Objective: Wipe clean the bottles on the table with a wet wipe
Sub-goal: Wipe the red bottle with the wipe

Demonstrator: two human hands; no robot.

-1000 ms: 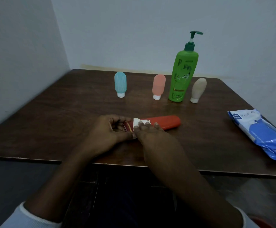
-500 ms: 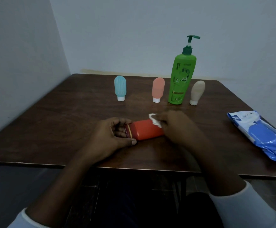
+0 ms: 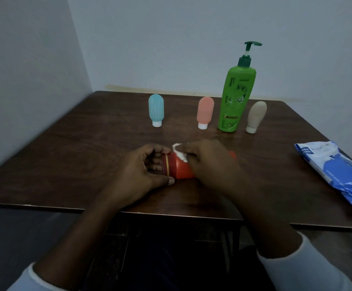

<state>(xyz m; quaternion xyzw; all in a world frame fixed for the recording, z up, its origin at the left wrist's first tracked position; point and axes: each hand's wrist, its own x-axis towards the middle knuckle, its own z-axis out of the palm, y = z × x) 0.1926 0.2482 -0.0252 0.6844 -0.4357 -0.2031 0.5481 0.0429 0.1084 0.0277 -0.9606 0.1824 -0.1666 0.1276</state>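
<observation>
A red bottle (image 3: 179, 168) lies on its side on the brown table (image 3: 87, 160), cap end to the left. My left hand (image 3: 143, 171) grips the cap end, thumb in front and fingers curled behind. My right hand (image 3: 208, 162) covers most of the bottle's body and holds a white wet wipe (image 3: 180, 152) against it. Only a bit of the wipe shows past my fingers. The bottle's right tip (image 3: 232, 154) peeks out behind my right hand.
At the back stand a blue tube (image 3: 156, 109), a pink tube (image 3: 205, 111), a tall green pump bottle (image 3: 237, 97) and a beige tube (image 3: 256, 115), all upright. A blue wet wipe pack (image 3: 338, 171) lies at the right edge. Walls close the left and rear.
My right hand slid the wipe from the cap end rightward along the red bottle, then came back a little toward the cap. My left hand kept its grip.
</observation>
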